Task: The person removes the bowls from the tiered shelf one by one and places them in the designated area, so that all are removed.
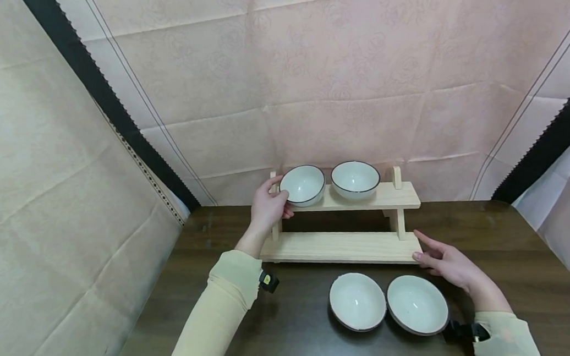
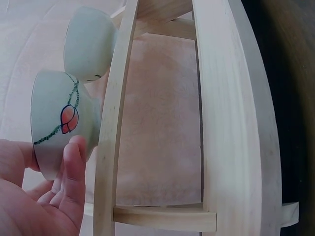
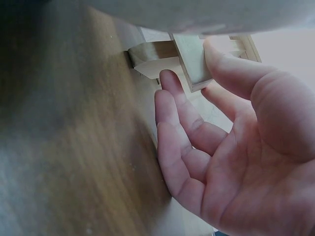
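A two-tier wooden shelf (image 1: pixel 339 247) stands toward the back of the table. On its upper board, my left hand (image 1: pixel 269 204) holds the left-hand bowl (image 1: pixel 303 184) by its side, thumb at the near rim. The left wrist view shows this bowl's (image 2: pixel 56 115) outside, painted with a red bud and green vine. Beside it on the same board sits another white bowl (image 1: pixel 355 177) with a dark rim. My right hand (image 1: pixel 447 260) grips the right end of the lower board (image 3: pixel 194 59) between thumb and index finger, its other fingers loosely bent below.
Two more white bowls, one at the left (image 1: pixel 357 302) and one at the right (image 1: pixel 417 305), stand side by side on the dark wooden table (image 1: pixel 286 332) in front of the shelf. Pale patterned cloth (image 1: pixel 328 86) hangs behind and at both sides.
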The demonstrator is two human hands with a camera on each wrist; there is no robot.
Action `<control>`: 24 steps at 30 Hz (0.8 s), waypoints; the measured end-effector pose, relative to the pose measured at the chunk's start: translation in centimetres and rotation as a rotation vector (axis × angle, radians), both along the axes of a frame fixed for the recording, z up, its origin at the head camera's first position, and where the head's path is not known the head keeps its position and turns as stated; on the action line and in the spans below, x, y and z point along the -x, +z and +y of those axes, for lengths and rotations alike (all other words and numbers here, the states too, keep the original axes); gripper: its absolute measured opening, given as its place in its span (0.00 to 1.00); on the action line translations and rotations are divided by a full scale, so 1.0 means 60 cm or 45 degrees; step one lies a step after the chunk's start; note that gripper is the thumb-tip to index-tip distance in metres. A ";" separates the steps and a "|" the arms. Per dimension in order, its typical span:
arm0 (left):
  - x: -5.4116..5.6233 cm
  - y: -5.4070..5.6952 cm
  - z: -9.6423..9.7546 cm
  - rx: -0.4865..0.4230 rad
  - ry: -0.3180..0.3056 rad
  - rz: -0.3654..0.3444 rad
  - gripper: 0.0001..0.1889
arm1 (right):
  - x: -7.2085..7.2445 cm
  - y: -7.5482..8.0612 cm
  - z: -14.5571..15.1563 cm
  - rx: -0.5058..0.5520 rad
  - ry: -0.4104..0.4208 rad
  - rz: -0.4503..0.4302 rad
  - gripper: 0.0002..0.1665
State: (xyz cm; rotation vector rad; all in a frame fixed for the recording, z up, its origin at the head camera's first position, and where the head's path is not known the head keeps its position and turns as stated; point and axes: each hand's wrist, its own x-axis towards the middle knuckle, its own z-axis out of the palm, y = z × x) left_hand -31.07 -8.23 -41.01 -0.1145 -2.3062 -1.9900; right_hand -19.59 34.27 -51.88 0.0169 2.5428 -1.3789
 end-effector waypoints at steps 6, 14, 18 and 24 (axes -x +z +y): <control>-0.001 -0.004 0.001 -0.042 0.010 0.015 0.28 | 0.002 0.000 0.001 -0.008 0.006 0.012 0.50; -0.013 -0.011 -0.002 -0.151 0.026 -0.009 0.29 | 0.003 -0.001 0.001 -0.012 0.007 0.024 0.50; -0.024 -0.024 -0.006 -0.216 0.037 -0.006 0.29 | 0.002 0.000 0.001 -0.010 0.007 0.025 0.49; -0.050 -0.042 -0.013 -0.265 0.054 0.026 0.28 | 0.001 0.001 0.001 -0.015 0.012 0.019 0.49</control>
